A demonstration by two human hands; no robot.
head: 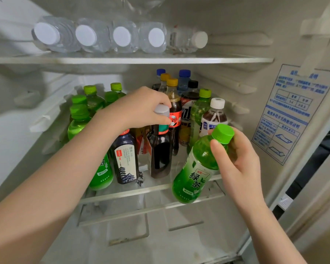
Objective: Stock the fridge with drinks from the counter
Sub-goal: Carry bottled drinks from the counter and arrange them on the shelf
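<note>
Your right hand (pixel 238 155) had its fingers (pixel 216 149) and thumb wrapped round the neck and shoulder of a green tea bottle (pixel 194 174). It was clear green plastic with a ribbed bright green cap and a green-and-white label. You held it tilted, cap leaning right, with its base at the front right edge of the middle shelf (pixel 122 191). Couldn't tell if it touched the glass.

Your left hand (pixel 141 107) reached further in, fingertips pinching the smooth grey cap (pixel 162 110) of a dark bottle (pixel 161 155) standing upright mid-shelf.

The fridge (pixel 274 178) was white plastic inside with ribbed side walls, and the shelves were clear glass with pale trim. A blue-printed sticker (pixel 291 111) sat on the right wall.

On the middle shelf, a bunch of upright green bottles (pixel 78 119) filled the left side. Just left of the dark bottle stood a navy-labelled tea bottle (pixel 125 161) with a pagoda drawing. Behind your left hand were a yellow-capped cola bottle (pixel 174 115), blue-capped bottles (pixel 184 79) and a black-capped bottle (pixel 191 100). A white-capped bottle (pixel 214 115) of dark drink was at the right.

On the upper shelf (pixel 217 60), five clear water bottles (pixel 95 36) lay on their sides in a row, white caps facing you.
</note>
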